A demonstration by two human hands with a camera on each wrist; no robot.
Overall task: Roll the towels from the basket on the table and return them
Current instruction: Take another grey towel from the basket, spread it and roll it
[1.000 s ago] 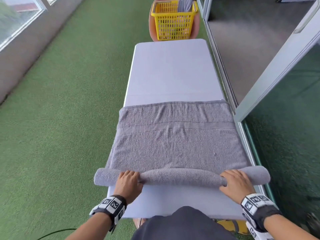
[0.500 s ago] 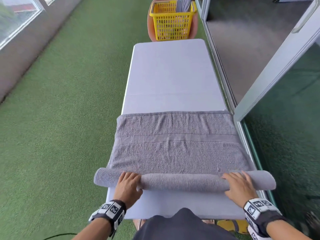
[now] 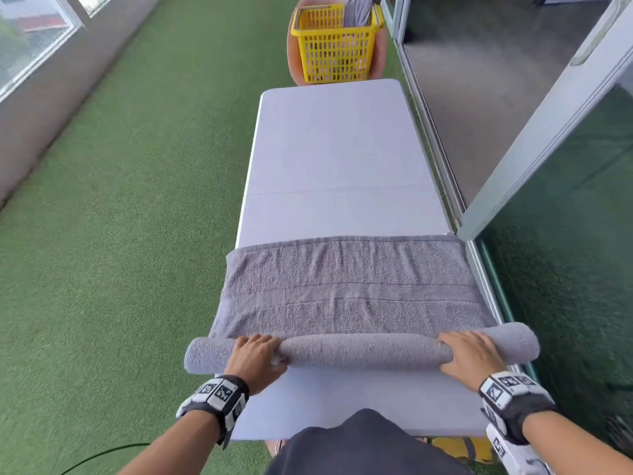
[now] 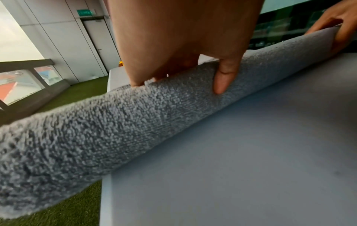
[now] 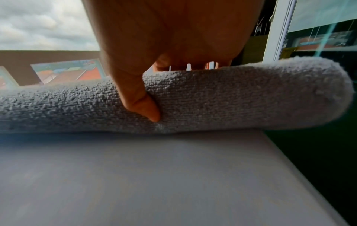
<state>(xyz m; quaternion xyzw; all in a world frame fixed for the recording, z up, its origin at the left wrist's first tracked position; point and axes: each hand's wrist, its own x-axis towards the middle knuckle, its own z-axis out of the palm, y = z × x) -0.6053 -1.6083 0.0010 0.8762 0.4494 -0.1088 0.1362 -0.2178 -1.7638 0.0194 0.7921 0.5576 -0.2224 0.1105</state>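
Note:
A grey towel (image 3: 346,289) lies across the near half of the white table (image 3: 335,149), its near end wound into a roll (image 3: 363,351) that overhangs both table sides. My left hand (image 3: 255,354) grips the roll near its left end, fingers over the top and thumb (image 4: 222,79) on the near side of the roll (image 4: 115,130). My right hand (image 3: 471,354) holds the roll (image 5: 231,99) near its right end the same way, thumb (image 5: 141,99) pressed into the cloth. A yellow basket (image 3: 334,53) stands beyond the table's far end with another grey towel (image 3: 358,8) in it.
The basket sits on a round orange stool (image 3: 378,53). Green artificial turf (image 3: 137,234) runs along the table's left side. A glass sliding door with a metal frame (image 3: 534,149) stands close along the right side. The far half of the table is bare.
The roll has grown thicker under both hands while staying about where it was. The towel's flat part has shortened, its far edge sliding toward me.

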